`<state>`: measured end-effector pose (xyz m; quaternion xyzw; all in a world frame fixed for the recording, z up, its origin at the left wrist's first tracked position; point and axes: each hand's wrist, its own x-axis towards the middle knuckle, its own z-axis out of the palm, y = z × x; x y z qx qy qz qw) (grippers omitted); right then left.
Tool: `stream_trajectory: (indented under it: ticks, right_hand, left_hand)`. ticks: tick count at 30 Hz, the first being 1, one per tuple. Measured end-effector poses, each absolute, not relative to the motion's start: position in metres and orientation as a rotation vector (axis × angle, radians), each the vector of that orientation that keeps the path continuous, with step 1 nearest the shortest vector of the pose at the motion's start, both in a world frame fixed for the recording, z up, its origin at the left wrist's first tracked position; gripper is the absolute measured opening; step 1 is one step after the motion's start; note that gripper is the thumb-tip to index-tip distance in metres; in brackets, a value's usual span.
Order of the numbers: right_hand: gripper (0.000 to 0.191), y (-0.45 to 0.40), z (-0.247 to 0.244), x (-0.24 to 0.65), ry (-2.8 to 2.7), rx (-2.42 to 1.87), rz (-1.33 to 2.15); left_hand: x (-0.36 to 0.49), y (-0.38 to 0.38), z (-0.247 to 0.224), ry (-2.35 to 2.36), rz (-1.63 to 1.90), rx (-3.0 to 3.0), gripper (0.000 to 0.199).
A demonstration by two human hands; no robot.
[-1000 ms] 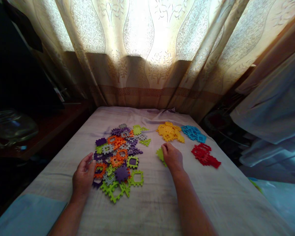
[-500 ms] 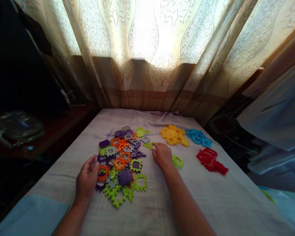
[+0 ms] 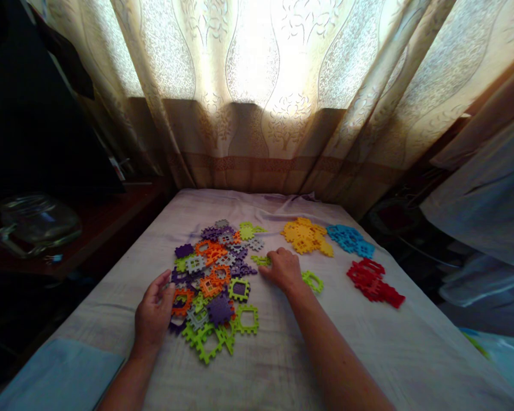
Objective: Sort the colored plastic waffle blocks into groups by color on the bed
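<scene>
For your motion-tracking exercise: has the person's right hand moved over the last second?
Yes. The right hand has shifted left, away from the red pieces toward the mixed pile, leaving a lone green piece on its right.

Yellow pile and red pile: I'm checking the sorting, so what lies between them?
In the head view, the blue pile lies between the yellow pile and the red pile.

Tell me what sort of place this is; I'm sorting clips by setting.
Probably a room in a home: a cloth-covered bed or low table stands against a patterned window curtain, a glass jug sits on a dark side shelf, and toy puzzle tiles lie spread out.
</scene>
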<state>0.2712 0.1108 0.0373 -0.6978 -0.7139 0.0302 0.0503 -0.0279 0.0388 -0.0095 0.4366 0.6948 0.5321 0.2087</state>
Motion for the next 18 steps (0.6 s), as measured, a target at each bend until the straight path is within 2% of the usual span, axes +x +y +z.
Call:
stream_trajectory:
  ticks: [11, 18]
  right_hand:
    - [0.046, 0.051, 0.052, 0.357, -1.831, -2.425, 0.068]
    - [0.050, 0.045, 0.049, 0.369, -1.793, -2.434, 0.116]
  left_hand:
    - [-0.029, 0.040, -0.013, 1.921, 1.484, 1.219, 0.055]
    - [-0.027, 0.039, -0.009, 1.952, 1.461, 1.223, 0.054]
